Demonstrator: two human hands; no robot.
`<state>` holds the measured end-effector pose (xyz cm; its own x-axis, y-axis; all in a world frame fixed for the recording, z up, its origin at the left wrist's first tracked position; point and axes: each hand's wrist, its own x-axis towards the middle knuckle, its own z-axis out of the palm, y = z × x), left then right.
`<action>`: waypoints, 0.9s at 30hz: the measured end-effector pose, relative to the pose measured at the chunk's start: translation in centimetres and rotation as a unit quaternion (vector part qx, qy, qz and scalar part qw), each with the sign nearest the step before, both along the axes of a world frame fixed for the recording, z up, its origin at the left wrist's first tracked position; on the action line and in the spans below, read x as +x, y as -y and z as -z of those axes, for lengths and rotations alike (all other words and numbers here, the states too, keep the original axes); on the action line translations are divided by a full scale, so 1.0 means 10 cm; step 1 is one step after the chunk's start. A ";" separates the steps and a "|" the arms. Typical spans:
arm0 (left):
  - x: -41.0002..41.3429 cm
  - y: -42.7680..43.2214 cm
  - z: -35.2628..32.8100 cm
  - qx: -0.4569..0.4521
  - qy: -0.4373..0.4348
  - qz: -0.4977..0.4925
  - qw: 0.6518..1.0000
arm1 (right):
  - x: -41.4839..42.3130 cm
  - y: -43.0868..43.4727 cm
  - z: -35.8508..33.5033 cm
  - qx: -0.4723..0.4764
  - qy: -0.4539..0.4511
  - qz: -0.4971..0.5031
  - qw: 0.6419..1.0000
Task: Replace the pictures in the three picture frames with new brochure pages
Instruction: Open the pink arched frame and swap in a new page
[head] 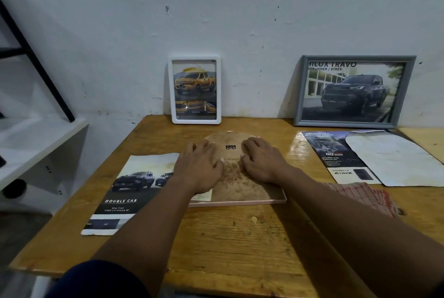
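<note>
a dark sleeve (101,281) shows at the bottom edge, and two bare forearms reach forward over the wooden surface (228,237). a pale chip (254,219) lies on the wood between them. just beyond it a pink picture frame (240,202) lies face down, its stained brown backing board (230,177) up. the left hand (199,165) and the right hand (262,161) rest palm down on that board, side by side and apart, with a small black hanger (230,147) between them. the fingers (204,146) of the left hand lie close together on the board; the right hand's fingers (252,143) are bent, tips on the board, pinching nothing. a brochure page (127,192) headed "double cab" lies flat to the left, one corner hidden under the left arm and the frame. to the right a red checked cloth (360,197) lies beside the right forearm, and past it a second brochure page (336,156) sits partly under a white sheet of paper (394,158). at the far edge a white frame (194,90) with a yellow truck and a grey frame (355,91) with a dark truck lean upright against the wall (240,21), well apart. a white shelf (36,144) stands off to the left.
</note>
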<state>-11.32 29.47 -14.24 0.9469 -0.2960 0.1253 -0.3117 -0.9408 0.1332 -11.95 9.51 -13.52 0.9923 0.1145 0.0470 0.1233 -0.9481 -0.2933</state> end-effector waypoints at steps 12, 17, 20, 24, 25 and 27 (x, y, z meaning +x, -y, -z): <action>0.19 0.07 -0.02 -0.048 -0.070 0.032 0.996 | 0.22 -0.03 0.03 -0.053 0.035 -0.047 0.997; 0.20 0.11 -0.12 -0.034 -0.086 0.022 0.995 | 0.26 -0.04 0.00 -0.043 0.040 -0.039 0.998; 0.16 0.12 -0.10 -0.020 -0.077 0.023 0.997 | 0.21 -0.05 0.03 -0.054 0.057 -0.042 0.996; 0.13 0.11 -0.04 -0.032 -0.063 0.014 0.997 | 0.13 -0.07 0.02 -0.064 0.094 0.005 0.993; 0.13 0.11 -0.03 -0.035 -0.060 0.012 0.997 | 0.09 -0.06 0.02 -0.063 0.102 0.021 0.993; 0.17 0.10 0.00 -0.033 -0.056 0.019 0.998 | -0.01 0.00 0.05 -0.048 0.112 0.052 0.991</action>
